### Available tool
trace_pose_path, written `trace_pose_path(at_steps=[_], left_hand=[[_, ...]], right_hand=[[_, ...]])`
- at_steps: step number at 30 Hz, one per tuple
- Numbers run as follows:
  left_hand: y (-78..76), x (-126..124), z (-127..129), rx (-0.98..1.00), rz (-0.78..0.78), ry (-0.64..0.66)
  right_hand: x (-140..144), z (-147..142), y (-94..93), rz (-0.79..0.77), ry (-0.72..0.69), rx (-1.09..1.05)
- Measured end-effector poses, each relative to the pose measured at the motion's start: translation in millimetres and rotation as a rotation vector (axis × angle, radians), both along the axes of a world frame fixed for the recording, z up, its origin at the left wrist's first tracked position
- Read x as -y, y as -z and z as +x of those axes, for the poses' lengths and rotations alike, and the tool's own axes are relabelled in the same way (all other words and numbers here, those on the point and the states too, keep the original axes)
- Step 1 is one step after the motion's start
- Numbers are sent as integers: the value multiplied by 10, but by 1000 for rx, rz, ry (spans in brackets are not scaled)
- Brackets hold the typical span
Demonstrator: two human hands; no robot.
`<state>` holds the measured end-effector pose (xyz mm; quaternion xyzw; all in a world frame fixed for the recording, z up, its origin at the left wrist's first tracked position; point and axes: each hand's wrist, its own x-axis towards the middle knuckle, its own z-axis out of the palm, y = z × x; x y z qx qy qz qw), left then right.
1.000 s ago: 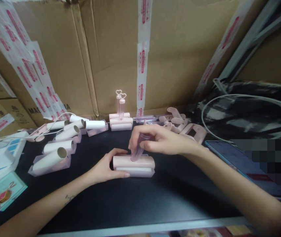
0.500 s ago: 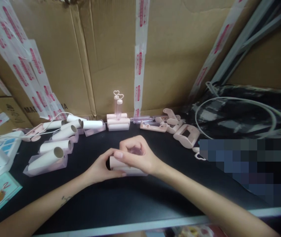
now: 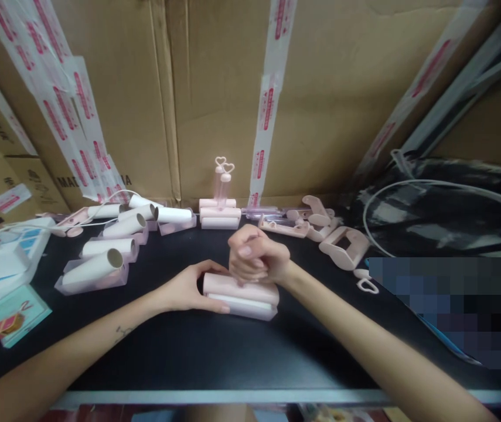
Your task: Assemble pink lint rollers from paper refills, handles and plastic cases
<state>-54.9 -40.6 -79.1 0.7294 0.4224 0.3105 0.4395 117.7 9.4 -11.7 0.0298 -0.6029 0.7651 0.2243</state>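
A pink plastic roller case (image 3: pixel 240 295), oblong with rounded edges, lies on the matte black table (image 3: pixel 215 351). Its left end is gripped by the left hand (image 3: pixel 188 288). The right hand (image 3: pixel 254 258) is clenched into a fist on top of the case; what it encloses cannot be told. Half a second earlier this hand lay lower, covering the case. Behind the case stand finished rollers (image 3: pixel 219 212) with heart-topped handles; left of it, cardboard tubes (image 3: pixel 94 266). Tape lettering is illegible.

Black tabletop (image 3: pixel 215 351) — pink roller case (image 3: pixel 240 296) at centre; paper rolls (image 3: pixel 101 264) left; pink handles (image 3: pixel 342 246) right
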Motion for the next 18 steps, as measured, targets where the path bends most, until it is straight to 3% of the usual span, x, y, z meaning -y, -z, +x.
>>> trace_pose_path(at_steps=[7,10,12,14,16,18], left_hand=[[33,75,35,13,12,-3],[9,88,15,-90,82,-42],[-35,70,-39,-152,119,-45],[-89,42,-121,-200,129,-25],[-145,16,-202,-217,123,27],[-213,0,-238,-169,129,79]], right_hand=[[29,-24,71,69,46,-33],[9,104,-13,289,221,-47],[-17,329,-124,434,420,-61],[-33,678,-229,615,691,64],[-26,1118,-271,959,980,383],[4,1584,-208,1368,1056,730]])
